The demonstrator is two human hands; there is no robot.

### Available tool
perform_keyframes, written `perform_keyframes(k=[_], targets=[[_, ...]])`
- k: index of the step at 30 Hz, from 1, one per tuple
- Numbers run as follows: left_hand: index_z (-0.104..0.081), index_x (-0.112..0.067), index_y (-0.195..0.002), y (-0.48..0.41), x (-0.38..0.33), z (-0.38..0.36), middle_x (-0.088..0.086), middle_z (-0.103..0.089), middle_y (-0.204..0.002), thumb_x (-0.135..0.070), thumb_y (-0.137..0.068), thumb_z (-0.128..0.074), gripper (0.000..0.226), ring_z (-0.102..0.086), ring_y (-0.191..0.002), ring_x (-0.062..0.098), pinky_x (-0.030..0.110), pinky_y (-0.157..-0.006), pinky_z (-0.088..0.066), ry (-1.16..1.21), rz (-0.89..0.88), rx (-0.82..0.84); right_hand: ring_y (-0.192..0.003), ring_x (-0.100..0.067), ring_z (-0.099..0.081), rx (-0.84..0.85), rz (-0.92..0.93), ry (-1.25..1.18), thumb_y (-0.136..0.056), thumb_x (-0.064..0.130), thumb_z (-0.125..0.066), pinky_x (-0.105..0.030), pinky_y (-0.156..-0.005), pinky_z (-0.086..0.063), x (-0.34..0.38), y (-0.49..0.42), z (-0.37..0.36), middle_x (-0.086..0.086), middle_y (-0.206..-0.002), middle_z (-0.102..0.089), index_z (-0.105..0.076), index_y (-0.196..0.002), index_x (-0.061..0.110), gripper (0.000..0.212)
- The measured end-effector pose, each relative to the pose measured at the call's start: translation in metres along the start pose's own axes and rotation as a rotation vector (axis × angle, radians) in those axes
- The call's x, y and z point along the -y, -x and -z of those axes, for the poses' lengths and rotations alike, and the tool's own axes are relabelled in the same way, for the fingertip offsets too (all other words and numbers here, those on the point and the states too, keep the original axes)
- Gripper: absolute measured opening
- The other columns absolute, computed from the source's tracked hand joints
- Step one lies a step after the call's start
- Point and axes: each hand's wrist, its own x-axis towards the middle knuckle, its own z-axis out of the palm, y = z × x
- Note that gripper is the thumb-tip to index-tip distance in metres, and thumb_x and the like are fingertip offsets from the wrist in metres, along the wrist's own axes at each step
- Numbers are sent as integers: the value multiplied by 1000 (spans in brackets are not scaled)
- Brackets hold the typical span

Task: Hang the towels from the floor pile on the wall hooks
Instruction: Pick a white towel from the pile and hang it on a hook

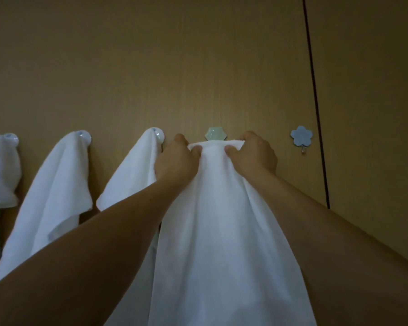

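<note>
Towels are counted as four here, all of them white. Nearest to the camera, two bare arms are stretched forward: the left forearm (80,255) and the right forearm (339,236). Between them the held towel (222,231) falls in long folds down to the lower edge of the view.

Its top edge is gripped by two hands. It is pinched on the left side by the left hand (174,161), thumb in front and fingers behind the cloth, and on the right side by the right hand (254,156) in the same way. This edge is held up against the wall (151,67), just under the green hexagonal hook (215,133). Whether the cloth is caught on that hook cannot be told.

Farther away, five hooks are seen in one row on the wall. Three are round and pale: the first round hook (11,138), the second round hook (84,136) and the third round hook (158,134). One towel is hung on each: the left towel (0,170), partly cut by the frame, the middle towel (57,184) and the third towel (132,175). To the right of the hexagonal one, the blue flower-shaped hook (301,135) is seen with its small metal peg in plain view. Just beside it a dark seam (316,102) runs down the wall.
</note>
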Motion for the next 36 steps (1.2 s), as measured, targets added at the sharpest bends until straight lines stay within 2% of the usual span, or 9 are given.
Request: perform_keyframes(k=[3,9,13,17,22,25,27,30,36], targets=[[-51,-20,-99,-3,0,0,-7,-51,-78,-41,-87,-54,25,-49,-68,15,28,-58,-34,25,-24,39,-76,-17,-51,46,-54,15,-81,48,-63,-26,-57,-33,0,-4,1,6,-91,-55,-57,-108,22,38],[-54,-13,-81,-5,-11,9,0,-57,-78,-35,-74,-71,29,-53,-65,13,26,-48,-36,104,149,436,-82,-21,-53,161,-169,82,-72,45,-76,-27,-58,-34,13,7,9,0,-103,-58,-49,-116,16,59],[-46,-19,-100,7,-13,5,1,-54,-95,-45,-70,-69,46,-51,-86,19,33,-69,-40,-224,-157,146,-113,-27,-45,-33,13,328,-76,43,-73,-36,-85,-34,17,22,10,-5,-125,-47,-49,-121,23,55],[-62,-14,-102,20,-17,-1,7,-54,-100,-23,-87,-52,19,-42,-90,23,32,-72,-27,-452,-584,-38,-103,-24,-44,-104,330,405,-89,25,-58,-33,-82,-26,17,32,6,-2,-109,-52,-66,-109,30,22],[-65,-2,-89,22,-12,-1,5,-41,-81,-12,-94,-48,20,-39,-77,16,25,-64,-27,-118,-570,204,-84,-22,-52,132,289,26,-97,37,-51,-30,-68,-39,4,39,2,-7,-91,-53,-72,-100,27,23],[-47,-13,-61,19,-21,2,-1,-43,-65,-18,-94,-46,33,-36,-65,9,22,-57,-29,94,-414,252,-88,-22,-54,176,277,7,-97,29,-48,-33,-73,-46,5,36,2,-6,-98,-53,-69,-111,27,25],[-54,-11,-80,19,-26,1,2,-51,-82,-23,-92,-51,17,-43,-74,11,15,-59,-29,97,-379,293,-93,-23,-54,160,263,54,-97,25,-47,-37,-79,-48,8,33,2,-6,-102,-53,-67,-116,27,27],[-43,-8,-135,19,-25,-1,9,-51,-116,-23,-86,-57,53,-52,-102,20,24,-78,-35,88,-338,362,-97,-23,-56,145,245,103,-96,23,-48,-40,-83,-49,10,28,0,-5,-108,-55,-64,-120,26,29],[-56,-12,-117,11,-26,2,-1,-58,-92,-22,-88,-52,31,-48,-80,13,23,-63,-32,91,-284,316,-86,-23,-63,177,137,166,-88,31,-49,-27,-64,-42,11,20,-1,-3,-104,-68,-70,-95,26,22]])
